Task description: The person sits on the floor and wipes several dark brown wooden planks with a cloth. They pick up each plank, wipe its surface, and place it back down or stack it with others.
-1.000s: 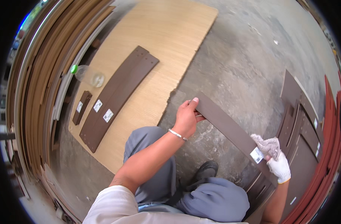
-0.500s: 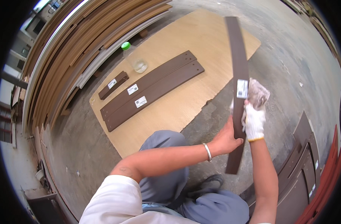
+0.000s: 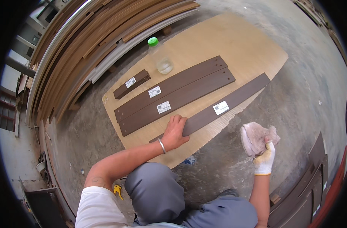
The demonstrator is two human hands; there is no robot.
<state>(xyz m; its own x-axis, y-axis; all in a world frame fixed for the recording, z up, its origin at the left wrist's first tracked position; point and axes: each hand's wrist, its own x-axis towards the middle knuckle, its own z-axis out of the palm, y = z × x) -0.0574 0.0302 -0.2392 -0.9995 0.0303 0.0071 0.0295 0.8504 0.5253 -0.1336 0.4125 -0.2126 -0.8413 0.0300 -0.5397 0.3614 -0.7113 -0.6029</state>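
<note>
My left hand [image 3: 175, 131] rests palm-down on the near end of a long dark brown panel [image 3: 226, 102] with a white label, which lies flat on a light plywood sheet [image 3: 234, 41]. My right hand [image 3: 265, 156], in a white glove, grips a pinkish rag [image 3: 257, 136] above the concrete floor, apart from the panel. Two more long brown panels [image 3: 177, 93] with labels lie side by side just beyond. Farther left on the sheet lies a short brown piece [image 3: 131, 83].
A clear plastic bottle with a green cap [image 3: 159, 57] stands on the plywood. Long wooden boards [image 3: 86, 45] are stacked along the left. More brown panels [image 3: 310, 190] lie at the lower right. My grey-trousered knees [image 3: 158, 190] are at the bottom.
The panel I held upright in both hands now lies flat on the plywood beside the other two. My right hand has left it and moved right with the rag.
</note>
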